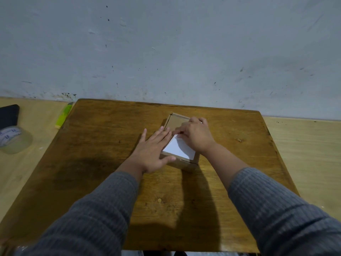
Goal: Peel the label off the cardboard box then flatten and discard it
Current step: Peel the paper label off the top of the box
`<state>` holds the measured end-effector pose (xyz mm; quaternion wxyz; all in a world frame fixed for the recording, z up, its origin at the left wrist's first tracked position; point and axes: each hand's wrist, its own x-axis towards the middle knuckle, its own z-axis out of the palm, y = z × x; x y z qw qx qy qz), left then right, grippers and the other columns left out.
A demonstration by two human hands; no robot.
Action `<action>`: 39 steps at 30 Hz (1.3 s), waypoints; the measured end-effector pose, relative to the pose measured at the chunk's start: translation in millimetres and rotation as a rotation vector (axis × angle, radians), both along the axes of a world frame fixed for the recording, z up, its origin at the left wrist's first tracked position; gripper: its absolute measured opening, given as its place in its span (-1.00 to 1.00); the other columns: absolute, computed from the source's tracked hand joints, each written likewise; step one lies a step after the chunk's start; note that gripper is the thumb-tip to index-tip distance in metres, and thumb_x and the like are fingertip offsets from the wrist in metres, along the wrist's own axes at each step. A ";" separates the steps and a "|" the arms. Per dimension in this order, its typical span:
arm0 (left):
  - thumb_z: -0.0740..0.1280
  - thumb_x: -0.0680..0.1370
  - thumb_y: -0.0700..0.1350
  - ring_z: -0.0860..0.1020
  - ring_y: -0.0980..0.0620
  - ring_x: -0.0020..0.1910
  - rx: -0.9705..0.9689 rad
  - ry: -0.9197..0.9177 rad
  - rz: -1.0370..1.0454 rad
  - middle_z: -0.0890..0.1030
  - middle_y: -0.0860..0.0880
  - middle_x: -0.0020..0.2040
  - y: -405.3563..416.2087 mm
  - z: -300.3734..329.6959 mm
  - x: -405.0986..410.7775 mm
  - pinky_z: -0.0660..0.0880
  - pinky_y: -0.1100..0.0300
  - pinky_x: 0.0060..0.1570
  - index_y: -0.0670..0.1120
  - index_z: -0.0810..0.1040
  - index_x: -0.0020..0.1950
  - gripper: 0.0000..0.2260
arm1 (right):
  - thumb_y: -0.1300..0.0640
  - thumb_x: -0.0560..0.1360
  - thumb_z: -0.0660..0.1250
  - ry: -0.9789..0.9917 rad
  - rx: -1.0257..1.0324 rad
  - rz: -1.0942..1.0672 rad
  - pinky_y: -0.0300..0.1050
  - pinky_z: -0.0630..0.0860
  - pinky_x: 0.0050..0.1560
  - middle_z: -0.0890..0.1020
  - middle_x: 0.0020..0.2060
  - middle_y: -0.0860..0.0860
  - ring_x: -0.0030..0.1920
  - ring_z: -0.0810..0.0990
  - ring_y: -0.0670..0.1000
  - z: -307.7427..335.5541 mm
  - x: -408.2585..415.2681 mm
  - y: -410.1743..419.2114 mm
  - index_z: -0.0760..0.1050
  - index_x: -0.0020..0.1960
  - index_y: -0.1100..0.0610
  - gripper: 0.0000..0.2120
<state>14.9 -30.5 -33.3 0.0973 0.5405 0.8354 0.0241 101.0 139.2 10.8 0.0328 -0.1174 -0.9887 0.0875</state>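
Observation:
A small brown cardboard box [177,122] sits on the dark wooden table [103,145], a little right of centre. A white label [180,149] covers the near half of its top. My left hand [154,151] lies flat with fingers spread against the box's left side and top edge. My right hand [196,134] rests on the box top, its fingertips pinching the far edge of the label. Part of the label is hidden under that hand.
A clear roll of tape [13,139], a dark object [9,114] and a yellow-green cutter [63,115] lie on the lighter surface to the left. A grey wall stands right behind the table. Light wood surface [304,154] extends to the right.

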 end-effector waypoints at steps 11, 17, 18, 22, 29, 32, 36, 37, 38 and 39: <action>-0.06 0.42 0.50 0.15 0.03 0.48 0.137 0.132 0.083 0.20 0.04 0.54 26.3 8.1 20.0 0.07 -0.01 0.41 0.01 0.16 0.55 -0.16 | 0.08 0.46 0.41 0.298 -0.609 -0.464 0.09 0.36 0.33 0.68 0.00 -0.08 0.15 0.55 -0.03 -13.4 17.3 16.0 0.52 0.25 -0.03 -0.64; -0.12 0.36 0.55 0.01 0.04 0.54 0.139 0.063 0.160 0.06 0.02 0.58 49.2 9.0 18.3 -0.09 -0.10 0.46 -0.03 0.01 0.58 -0.05 | 0.27 0.51 0.32 0.448 -0.886 -0.565 -0.37 0.45 -0.13 0.64 0.05 -0.03 0.05 0.58 -0.06 -6.9 13.0 29.6 0.57 0.14 0.13 -0.78; -0.13 0.39 0.53 -0.07 0.05 0.55 0.129 0.042 0.172 0.00 0.02 0.59 54.3 8.9 16.3 -0.15 -0.12 0.48 -0.04 -0.03 0.59 -0.07 | 0.26 0.51 0.31 0.469 -0.836 -0.592 -0.34 0.47 -0.10 0.64 0.03 -0.04 0.05 0.59 -0.07 -8.3 10.0 33.6 0.59 0.09 0.11 -0.81; -0.15 0.54 0.37 -0.24 0.08 0.55 0.089 -0.033 0.214 -0.16 0.03 0.60 79.7 10.0 1.9 -0.26 -0.17 0.48 -0.06 -0.10 0.59 -0.26 | 0.16 0.50 0.34 0.388 -0.554 -0.611 0.00 0.50 0.15 0.64 0.07 0.00 0.12 0.57 0.02 -13.4 -7.2 54.4 0.62 0.05 0.07 -0.84; -0.18 0.57 0.34 -0.28 0.09 0.54 0.048 -0.130 0.128 -0.22 0.05 0.58 114.3 8.8 -23.2 -0.29 -0.19 0.47 -0.02 -0.14 0.59 -0.31 | 0.11 0.49 0.37 0.187 -0.360 -0.582 -0.15 0.50 -0.02 0.67 0.05 0.08 0.03 0.63 0.05 -13.9 -44.1 80.0 0.60 0.13 0.12 -0.76; -0.15 0.62 0.24 -0.16 0.10 0.56 0.098 -0.158 0.156 -0.09 0.05 0.60 119.8 8.4 -29.5 -0.19 -0.16 0.50 0.00 -0.07 0.59 -0.40 | 0.11 0.47 0.39 0.177 -0.347 -0.615 -0.18 0.48 -0.04 0.68 0.00 0.10 -0.01 0.64 0.06 -15.5 -50.0 85.5 0.62 0.07 0.15 -0.79; -0.08 0.62 0.22 0.06 0.03 0.54 0.158 -0.093 0.160 0.14 0.02 0.55 123.3 8.6 -31.2 -0.10 -0.14 0.50 0.00 0.05 0.58 -0.43 | 0.13 0.50 0.35 0.152 -0.309 -0.628 -0.18 0.51 -0.11 0.69 -0.07 0.11 -0.08 0.64 0.07 -14.9 -49.7 86.7 0.64 0.01 0.16 -0.84; -0.08 0.61 0.24 0.08 0.02 0.53 0.148 -0.086 0.156 0.16 0.01 0.53 124.0 8.6 -30.6 -0.11 -0.16 0.50 -0.01 0.07 0.57 -0.42 | 0.13 0.51 0.33 0.129 -0.288 -0.621 -0.19 0.51 -0.14 0.69 -0.09 0.11 -0.10 0.64 0.07 -14.3 -49.7 85.5 0.65 0.00 0.16 -0.84; -0.09 0.60 0.26 0.08 0.00 0.53 0.139 -0.081 0.156 0.16 0.00 0.52 124.7 8.0 -30.2 -0.13 -0.17 0.50 -0.02 0.09 0.57 -0.40 | 0.12 0.52 0.31 0.104 -0.262 -0.609 -0.18 0.51 -0.17 0.69 -0.11 0.12 -0.13 0.64 0.07 -13.4 -49.7 83.9 0.65 -0.01 0.16 -0.83; -0.10 0.60 0.27 0.07 -0.01 0.53 0.132 -0.076 0.159 0.16 0.00 0.52 124.6 7.5 -29.6 -0.15 -0.18 0.49 -0.03 0.09 0.57 -0.39 | 0.12 0.52 0.29 0.079 -0.232 -0.593 -0.17 0.51 -0.20 0.69 -0.13 0.12 -0.15 0.64 0.08 -12.1 -49.5 82.1 0.66 -0.03 0.16 -0.81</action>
